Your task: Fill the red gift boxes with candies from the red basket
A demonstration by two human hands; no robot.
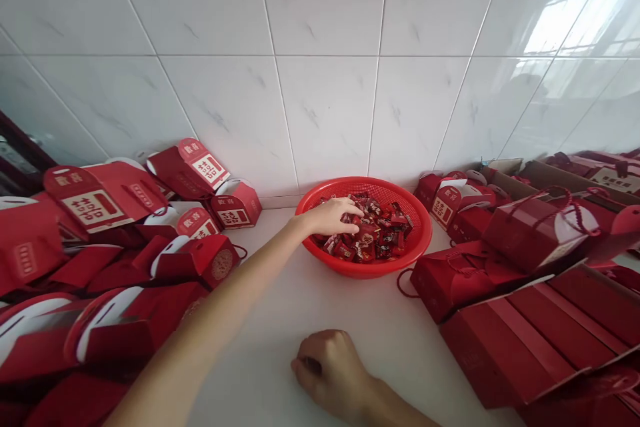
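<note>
A round red plastic basket [367, 270] with perforated walls stands against the tiled wall, holding red-wrapped sweets [383, 233]. My left hand [335, 217] reaches over its left rim, fingers apart and slightly bent above the sweets. The fingertips are close to the wrappers; no sweet is visibly gripped. In front of the basket, my right hand [333, 370] rests on the white tabletop [265, 333], its fingers curled into a loose fist with a small gap inside. Nothing shows in that hand.
Red gift boxes with white labels [93, 207] are piled on the left. More red boxes [535, 230], some with cord handles, fill the right side, with larger red boxes [545, 333] nearer the front. White marbled tiles [330, 107] rise behind the table.
</note>
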